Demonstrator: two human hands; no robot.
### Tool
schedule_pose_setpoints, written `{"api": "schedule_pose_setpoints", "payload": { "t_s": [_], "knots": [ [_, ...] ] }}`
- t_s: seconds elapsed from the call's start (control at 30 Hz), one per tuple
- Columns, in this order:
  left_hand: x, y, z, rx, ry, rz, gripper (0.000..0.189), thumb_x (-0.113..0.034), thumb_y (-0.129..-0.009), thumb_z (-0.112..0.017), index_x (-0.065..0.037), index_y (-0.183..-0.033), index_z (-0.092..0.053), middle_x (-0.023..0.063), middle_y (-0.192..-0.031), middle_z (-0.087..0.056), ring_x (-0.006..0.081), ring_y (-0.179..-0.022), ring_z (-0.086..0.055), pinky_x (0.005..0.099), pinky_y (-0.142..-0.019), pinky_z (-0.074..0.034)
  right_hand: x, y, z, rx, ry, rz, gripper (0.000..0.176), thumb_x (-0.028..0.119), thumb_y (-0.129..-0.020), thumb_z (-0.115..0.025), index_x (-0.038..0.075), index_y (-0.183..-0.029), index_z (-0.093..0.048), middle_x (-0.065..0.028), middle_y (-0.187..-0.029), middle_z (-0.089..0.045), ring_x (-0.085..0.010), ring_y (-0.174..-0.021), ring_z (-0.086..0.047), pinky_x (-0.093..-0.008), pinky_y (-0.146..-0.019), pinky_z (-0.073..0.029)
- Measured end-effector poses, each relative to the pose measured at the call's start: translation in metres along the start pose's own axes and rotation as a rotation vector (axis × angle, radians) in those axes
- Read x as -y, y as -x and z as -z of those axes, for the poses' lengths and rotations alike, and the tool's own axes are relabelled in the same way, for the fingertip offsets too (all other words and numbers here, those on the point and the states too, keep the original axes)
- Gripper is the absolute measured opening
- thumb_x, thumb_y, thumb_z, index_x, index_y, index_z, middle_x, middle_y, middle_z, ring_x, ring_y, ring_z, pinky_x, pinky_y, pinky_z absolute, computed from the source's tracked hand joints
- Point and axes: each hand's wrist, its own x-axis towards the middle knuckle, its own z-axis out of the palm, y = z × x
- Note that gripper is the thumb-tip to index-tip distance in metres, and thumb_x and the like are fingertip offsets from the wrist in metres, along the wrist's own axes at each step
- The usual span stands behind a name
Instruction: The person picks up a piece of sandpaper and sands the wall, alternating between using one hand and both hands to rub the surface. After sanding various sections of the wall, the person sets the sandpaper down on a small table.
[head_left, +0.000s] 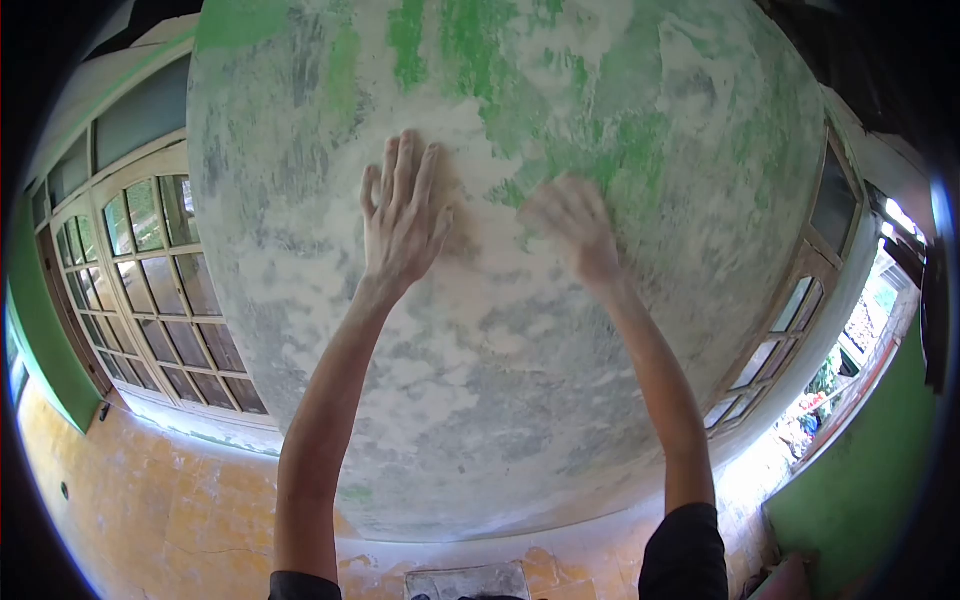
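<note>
In front of me rises a wall [480, 385] with patchy white and grey plaster and worn green paint over its upper part. My left hand [402, 222] lies against it, fingers stretched upward and somewhat apart, with nothing visible in it. To the right, my right hand [580, 230] is at the wall near a green patch, its fingers pointing up and left. Motion smears those fingers, so I cannot make out their shape or whether anything is under them.
A paned door [165, 285] stands left of the wall, and a paned window [775, 345] is on the right. Below runs an orange tiled floor [190, 500], with a grey slab [466, 581] near my feet. A green wall [860, 495] borders the far right.
</note>
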Motion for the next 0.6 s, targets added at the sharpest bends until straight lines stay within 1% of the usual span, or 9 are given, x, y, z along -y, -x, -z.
{"api": "schedule_pose_setpoints", "payload": {
  "t_s": [0.07,0.13,0.2,0.23,0.3,0.4,0.43,0.57,0.6],
  "knots": [
    [0.003,-0.022,-0.003,-0.064,-0.125,-0.052,0.075,-0.042,-0.095,-0.052,-0.015,-0.160,-0.026,0.0178,-0.167,-0.015,0.0337,-0.155,-0.013,0.0540,-0.123,-0.009,0.003,0.000,0.001,0.278,-0.069,0.328,0.039,0.009,-0.093,-0.055,0.017,-0.129,-0.069,-0.0081,-0.140,-0.060,-0.0282,-0.142,-0.042,-0.0474,-0.118,-0.030],
    [0.003,-0.026,-0.007,-0.101,-0.125,-0.064,0.074,-0.043,-0.095,-0.051,-0.015,-0.160,-0.027,0.0176,-0.166,-0.017,0.0337,-0.155,-0.014,0.0542,-0.123,-0.011,-0.028,-0.018,0.014,0.219,-0.233,0.132,0.036,0.013,-0.095,-0.055,0.019,-0.126,-0.070,-0.0074,-0.137,-0.062,-0.0281,-0.138,-0.046,-0.0466,-0.116,-0.032],
    [0.005,-0.025,-0.010,-0.148,-0.143,-0.069,0.073,-0.046,-0.095,-0.047,-0.016,-0.159,-0.030,0.0177,-0.165,-0.021,0.0342,-0.154,-0.018,0.0544,-0.122,-0.014,-0.055,-0.018,0.004,-0.149,-0.048,-0.292,0.035,0.014,-0.093,-0.059,0.019,-0.126,-0.070,-0.0066,-0.133,-0.065,-0.0293,-0.133,-0.052,-0.0453,-0.115,-0.034],
    [0.005,-0.024,-0.011,-0.139,-0.149,-0.065,0.073,-0.046,-0.095,-0.047,-0.016,-0.159,-0.030,0.0177,-0.165,-0.021,0.0342,-0.154,-0.018,0.0544,-0.122,-0.014,-0.061,-0.018,-0.006,-0.145,-0.058,-0.296,0.035,0.014,-0.093,-0.059,0.019,-0.126,-0.070,-0.0066,-0.133,-0.065,-0.0293,-0.133,-0.052,-0.0453,-0.115,-0.034],
    [0.007,-0.024,-0.011,-0.163,-0.129,-0.078,0.072,-0.046,-0.095,-0.047,-0.016,-0.159,-0.030,0.0176,-0.165,-0.021,0.0345,-0.153,-0.019,0.0545,-0.122,-0.015,-0.068,-0.013,-0.026,-0.352,0.355,-0.486,0.042,0.009,-0.088,-0.065,0.020,-0.129,-0.069,-0.0056,-0.135,-0.064,-0.0302,-0.131,-0.053,-0.0468,-0.114,-0.035],
    [0.010,-0.024,-0.012,-0.167,-0.132,-0.094,0.074,-0.045,-0.094,-0.052,-0.018,-0.159,-0.029,0.0156,-0.165,-0.021,0.0341,-0.153,-0.019,0.0552,-0.122,-0.018,-0.004,-0.008,-0.032,0.052,-0.041,0.039,0.046,0.007,-0.090,-0.062,0.021,-0.134,-0.065,-0.0057,-0.147,-0.054,-0.0303,-0.141,-0.044,-0.0505,-0.117,-0.032],
    [0.010,-0.024,-0.011,-0.163,-0.126,-0.088,0.074,-0.045,-0.094,-0.052,-0.018,-0.159,-0.029,0.0156,-0.165,-0.021,0.0341,-0.153,-0.019,0.0552,-0.122,-0.018,0.016,-0.019,-0.022,0.138,-0.040,0.330,0.045,0.008,-0.092,-0.060,0.020,-0.135,-0.064,-0.0067,-0.150,-0.052,-0.0308,-0.143,-0.041,-0.0517,-0.116,-0.032],
    [0.008,-0.025,-0.016,-0.214,-0.109,-0.102,0.068,-0.048,-0.097,-0.041,-0.017,-0.157,-0.034,0.0156,-0.164,-0.027,0.0348,-0.151,-0.025,0.0541,-0.121,-0.017,-0.013,-0.012,-0.014,0.232,-0.115,0.277,0.045,0.007,-0.092,-0.057,0.019,-0.135,-0.064,-0.0078,-0.150,-0.051,-0.0306,-0.142,-0.042,-0.0521,-0.116,-0.032],
    [0.008,-0.025,-0.016,-0.226,-0.131,-0.104,0.068,-0.048,-0.097,-0.040,-0.017,-0.157,-0.035,0.0154,-0.164,-0.028,0.0344,-0.151,-0.026,0.0539,-0.121,-0.017,-0.035,-0.001,-0.022,0.014,0.002,-0.075,0.047,0.006,-0.092,-0.057,0.020,-0.136,-0.062,-0.0069,-0.151,-0.051,-0.0301,-0.142,-0.042,-0.0521,-0.117,-0.032]
  ]
}}
